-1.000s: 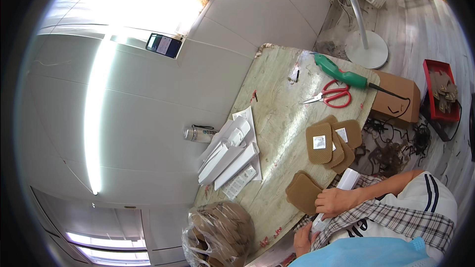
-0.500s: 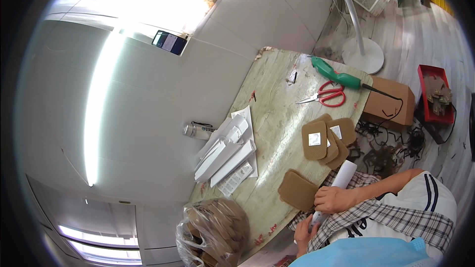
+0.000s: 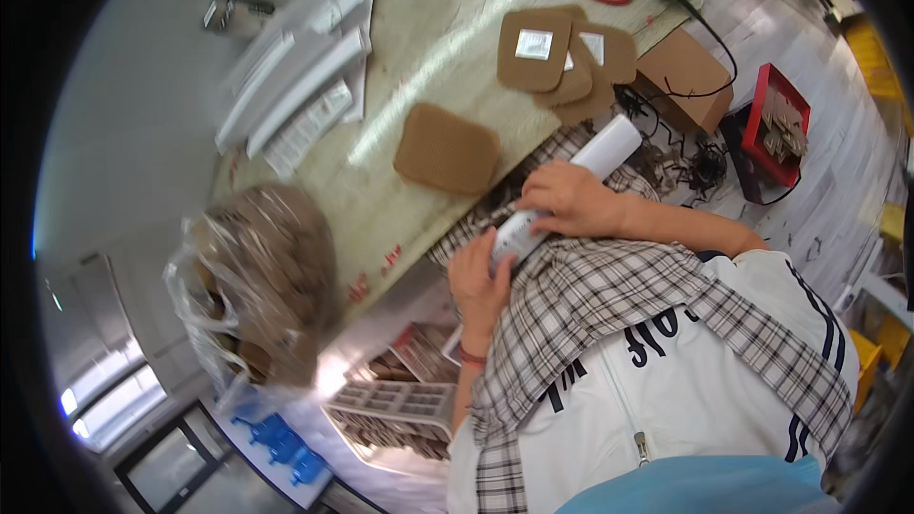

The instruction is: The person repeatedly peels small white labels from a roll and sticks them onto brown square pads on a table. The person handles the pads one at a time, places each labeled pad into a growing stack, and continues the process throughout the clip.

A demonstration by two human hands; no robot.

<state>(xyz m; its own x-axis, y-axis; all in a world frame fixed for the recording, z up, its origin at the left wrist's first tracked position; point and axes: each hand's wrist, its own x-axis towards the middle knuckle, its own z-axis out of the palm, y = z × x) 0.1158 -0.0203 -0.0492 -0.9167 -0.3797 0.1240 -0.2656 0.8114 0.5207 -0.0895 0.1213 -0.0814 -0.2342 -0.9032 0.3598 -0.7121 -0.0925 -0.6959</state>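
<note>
Both hands closed on a white roll [image 3: 610, 146], head view, the one view now. Right hand [image 3: 571, 202]: palm down, fingers curled over the roll's middle. Left hand [image 3: 478, 284]: thumb and fingers about the near end, nothing visibly slack. Roll lies slantwise over the lap on a plaid garment [image 3: 590, 290], beside the edge of the table [image 3: 433, 43]; far end juts free past the right hand. Small dark marks show on its surface between the hands.

Handling, by judgement: looks like wound paper or film, so light, fairly stiff lengthwise, smooth enough to spin or slip, likely to dent or crease under a hard pinch. Best hold: round the body, one hand near each end, light pressure. Material blurred, cannot confirm.

Nearby, on the table: a brown pad [image 3: 447, 148], apart from both hands.
</note>
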